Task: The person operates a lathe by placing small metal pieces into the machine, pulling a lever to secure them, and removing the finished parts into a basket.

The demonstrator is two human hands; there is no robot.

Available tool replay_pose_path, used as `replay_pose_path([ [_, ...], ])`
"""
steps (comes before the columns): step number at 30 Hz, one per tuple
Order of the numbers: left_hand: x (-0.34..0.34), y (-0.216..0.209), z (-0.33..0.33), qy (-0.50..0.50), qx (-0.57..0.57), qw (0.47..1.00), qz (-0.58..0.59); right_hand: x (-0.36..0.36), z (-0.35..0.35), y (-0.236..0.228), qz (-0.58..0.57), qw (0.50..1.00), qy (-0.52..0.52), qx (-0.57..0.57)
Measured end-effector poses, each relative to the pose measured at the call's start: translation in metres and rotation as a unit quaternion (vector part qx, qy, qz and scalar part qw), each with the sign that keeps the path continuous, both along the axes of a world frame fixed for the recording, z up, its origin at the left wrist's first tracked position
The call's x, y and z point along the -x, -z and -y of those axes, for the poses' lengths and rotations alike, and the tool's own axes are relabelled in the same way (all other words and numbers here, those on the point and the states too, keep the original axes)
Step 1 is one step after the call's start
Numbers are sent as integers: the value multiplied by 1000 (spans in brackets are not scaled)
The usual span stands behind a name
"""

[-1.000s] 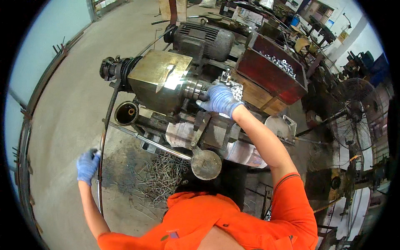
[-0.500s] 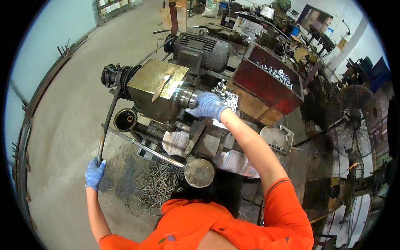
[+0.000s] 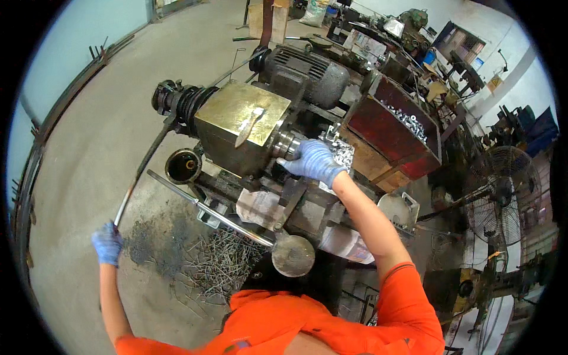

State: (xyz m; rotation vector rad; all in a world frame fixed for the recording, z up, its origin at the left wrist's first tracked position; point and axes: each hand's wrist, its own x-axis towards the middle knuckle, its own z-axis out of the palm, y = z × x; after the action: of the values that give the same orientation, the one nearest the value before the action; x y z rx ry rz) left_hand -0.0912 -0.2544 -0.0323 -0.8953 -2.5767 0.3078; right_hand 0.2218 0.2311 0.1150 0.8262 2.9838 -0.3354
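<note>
My left hand (image 3: 107,244), in a blue striped glove, is closed round the lower end of a long steel lever (image 3: 131,184). That lever runs up to the pulley end of a lathe headstock (image 3: 232,139). My right hand (image 3: 318,161), gloved alike, is at the front of the round metal chuck (image 3: 286,145), thumb below and fingers curled at its face. Whatever lies inside those fingers is hidden. A wooden-handled brush (image 3: 249,126) rests on the headstock's brass-coloured top.
Beyond the headstock sits an electric motor (image 3: 305,74). To the right, a red metal bin (image 3: 384,127) holds small shiny parts. A second bar (image 3: 219,218) slants across the front, near a round plate (image 3: 293,256). Metal scraps (image 3: 219,263) litter the floor; a fan (image 3: 503,189) stands right.
My left hand has swung the lever's end outward to the left and slightly up. My right hand stays at the chuck. The whole view has shifted, so the machine appears further right.
</note>
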Motion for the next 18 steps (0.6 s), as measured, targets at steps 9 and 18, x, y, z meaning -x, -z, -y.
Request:
replay_pose_path([
  [9, 98, -13, 0, -48, 22, 998, -27, 0, -7, 10, -34, 999, 19, -3],
  [18, -37, 53, -132, 57, -540, 824, 162, -104, -20, -5, -307, 948, 42, -74],
])
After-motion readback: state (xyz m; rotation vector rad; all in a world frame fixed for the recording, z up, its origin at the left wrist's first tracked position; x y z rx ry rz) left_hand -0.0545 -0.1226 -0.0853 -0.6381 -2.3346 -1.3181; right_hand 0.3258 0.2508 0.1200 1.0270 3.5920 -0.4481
